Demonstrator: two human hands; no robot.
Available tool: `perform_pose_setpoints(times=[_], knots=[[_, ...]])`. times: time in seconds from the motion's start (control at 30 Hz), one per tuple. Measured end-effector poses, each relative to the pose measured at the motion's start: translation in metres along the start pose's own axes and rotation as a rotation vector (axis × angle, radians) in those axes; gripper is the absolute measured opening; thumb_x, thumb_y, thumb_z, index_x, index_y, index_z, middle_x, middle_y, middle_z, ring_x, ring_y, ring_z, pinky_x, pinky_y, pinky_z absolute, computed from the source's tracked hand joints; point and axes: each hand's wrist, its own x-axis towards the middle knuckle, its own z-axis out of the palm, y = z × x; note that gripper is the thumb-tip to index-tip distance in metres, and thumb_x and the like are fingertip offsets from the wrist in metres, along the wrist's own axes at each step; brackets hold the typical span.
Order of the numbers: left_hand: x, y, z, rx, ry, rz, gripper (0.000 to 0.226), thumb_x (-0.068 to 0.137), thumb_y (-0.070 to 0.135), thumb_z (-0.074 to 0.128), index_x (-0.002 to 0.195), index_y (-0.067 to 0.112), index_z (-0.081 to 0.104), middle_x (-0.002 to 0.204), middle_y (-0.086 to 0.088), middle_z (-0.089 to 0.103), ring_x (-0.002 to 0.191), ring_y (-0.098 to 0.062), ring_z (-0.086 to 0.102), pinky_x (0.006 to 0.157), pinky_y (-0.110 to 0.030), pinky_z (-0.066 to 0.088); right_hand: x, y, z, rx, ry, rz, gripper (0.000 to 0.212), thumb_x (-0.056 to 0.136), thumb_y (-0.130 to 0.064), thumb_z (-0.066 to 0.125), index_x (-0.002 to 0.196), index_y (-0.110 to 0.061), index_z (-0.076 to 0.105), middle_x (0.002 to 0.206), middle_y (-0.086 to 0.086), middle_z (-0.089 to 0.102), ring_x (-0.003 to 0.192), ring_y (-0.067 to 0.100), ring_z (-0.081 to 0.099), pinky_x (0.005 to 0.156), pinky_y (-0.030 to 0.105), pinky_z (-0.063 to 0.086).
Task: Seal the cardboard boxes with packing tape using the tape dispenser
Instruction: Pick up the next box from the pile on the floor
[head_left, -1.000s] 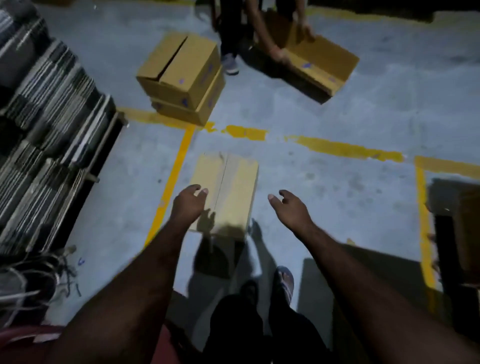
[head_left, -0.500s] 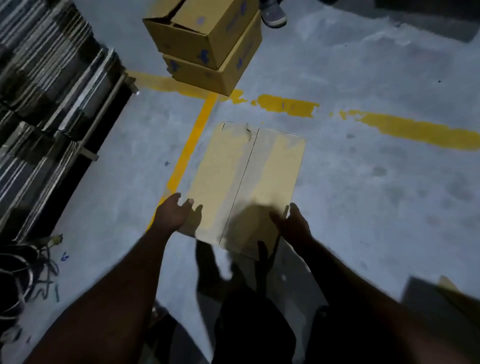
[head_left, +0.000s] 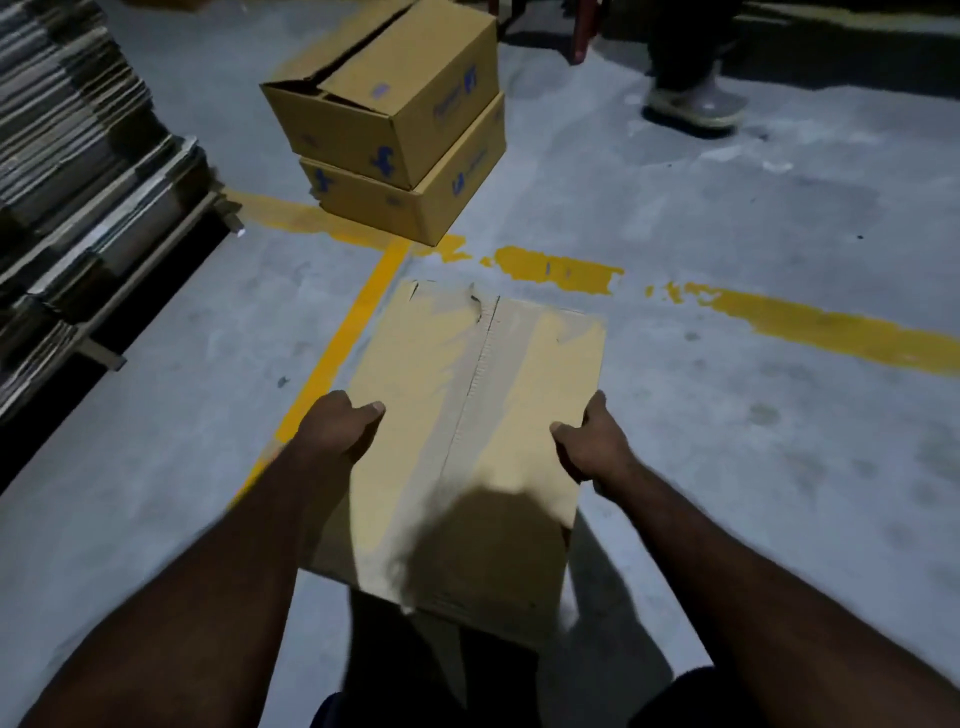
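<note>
Box at frame centre, long axis 12-to-6, low over floor; contact with floor unclear. Shiny tape strip runs along top seam, with torn patch at far end. Left hand at box's 9 o'clock grips left edge: thumb on top, fingers over side, hidden. Right hand at 3 o'clock grips right edge same way. Two stacked boxes at 12 o'clock; top one's flaps gape. Yellow line between them and held box. Flattened cardboard pile at 10 o'clock. Another person's shoe at 1 o'clock.
</note>
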Motion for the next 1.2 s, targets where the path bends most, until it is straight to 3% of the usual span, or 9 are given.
perform_pose_setpoints(times=[0.17,0.27,0.33,0.43,0.53,0.7,0.83,0.97,1.2], knots=[[-0.037,0.048,-0.048,0.080,-0.005,0.003,0.087,0.081,0.067,0.071,0.111,-0.013,0.057,0.114,-0.030,0.064,0.103,-0.041,0.064,0.074,-0.041,0.045,-0.039,-0.074,-0.054,-0.196,0.049,-0.128,0.073,0.088,-0.032,0.073,0.139,-0.006,0.029,0.098,0.010,0.049,0.088,0.026,0.048,0.070,0.037,0.041],[-0.071,0.087,-0.097,0.139,0.020,0.037,0.107,0.061,0.081,0.067,0.122,-0.005,0.052,0.122,-0.025,0.061,0.113,-0.044,0.059,0.092,-0.048,0.050,-0.081,-0.126,-0.089,-0.258,0.083,-0.163,0.065,0.088,-0.031,0.074,0.132,-0.005,0.035,0.096,0.008,0.047,0.090,0.026,0.047,0.072,0.035,0.039],[-0.101,0.117,-0.133,0.170,0.039,0.054,0.101,0.067,0.080,0.070,0.127,0.002,0.047,0.128,-0.019,0.057,0.119,-0.041,0.054,0.094,-0.046,0.047,-0.118,-0.161,-0.113,-0.268,0.100,-0.181,0.051,0.088,-0.027,0.073,0.122,-0.008,0.039,0.094,0.005,0.052,0.093,0.030,0.052,0.073,0.036,0.042],[-0.148,0.161,-0.189,0.180,0.082,0.090,0.096,0.075,0.076,0.070,0.134,0.005,0.043,0.136,-0.016,0.054,0.126,-0.041,0.050,0.098,-0.047,0.044,-0.177,-0.219,-0.152,-0.272,0.105,-0.213,0.066,0.090,-0.023,0.071,0.148,-0.011,0.040,0.133,0.011,0.059,0.121,0.034,0.054,0.095,0.038,0.045],[-0.200,0.205,-0.249,0.182,0.077,0.114,0.111,0.068,0.084,0.061,0.142,0.006,0.035,0.137,-0.017,0.053,0.126,-0.042,0.050,0.103,-0.054,0.043,-0.236,-0.279,-0.195,-0.297,0.123,-0.229,0.063,0.090,-0.026,0.072,0.145,-0.011,0.047,0.137,0.013,0.059,0.121,0.033,0.055,0.096,0.038,0.046],[-0.286,0.280,-0.351,0.193,0.115,0.212,0.080,0.060,0.089,0.045,0.105,0.024,0.046,0.107,-0.012,0.059,0.103,-0.040,0.055,0.092,-0.052,0.048,-0.337,-0.386,-0.271,-0.281,0.158,-0.286,0.067,0.089,-0.034,0.074,0.149,-0.020,0.048,0.147,0.007,0.053,0.133,0.030,0.049,0.102,0.037,0.044],[-0.350,0.348,-0.426,0.190,0.119,0.302,0.109,0.054,0.097,0.041,0.140,0.029,0.047,0.128,-0.011,0.058,0.120,-0.041,0.053,0.099,-0.054,0.047,-0.413,-0.454,-0.332,-0.311,0.273,-0.338,0.052,0.088,-0.032,0.073,0.132,-0.007,0.060,0.134,0.014,0.062,0.121,0.033,0.056,0.098,0.043,0.050],[-0.413,0.411,-0.470,0.201,0.152,0.452,0.104,0.071,0.090,0.054,0.153,0.028,0.038,0.149,-0.011,0.050,0.136,-0.039,0.044,0.105,-0.051,0.043,-0.489,-0.496,-0.385,-0.326,0.460,-0.366,0.050,0.085,-0.038,0.075,0.131,-0.019,0.066,0.131,0.008,0.065,0.118,0.030,0.059,0.089,0.036,0.050],[-0.509,0.509,-0.464,0.161,0.057,0.769,0.136,0.042,0.100,0.042,0.159,0.031,0.028,0.155,-0.009,0.046,0.138,-0.038,0.044,0.108,-0.052,0.043,-0.640,-0.479,-0.477,-0.274,0.852,-0.240,0.048,0.080,-0.045,0.078,0.124,-0.027,0.069,0.110,0.007,0.071,0.099,0.026,0.065,0.079,0.035,0.053]])
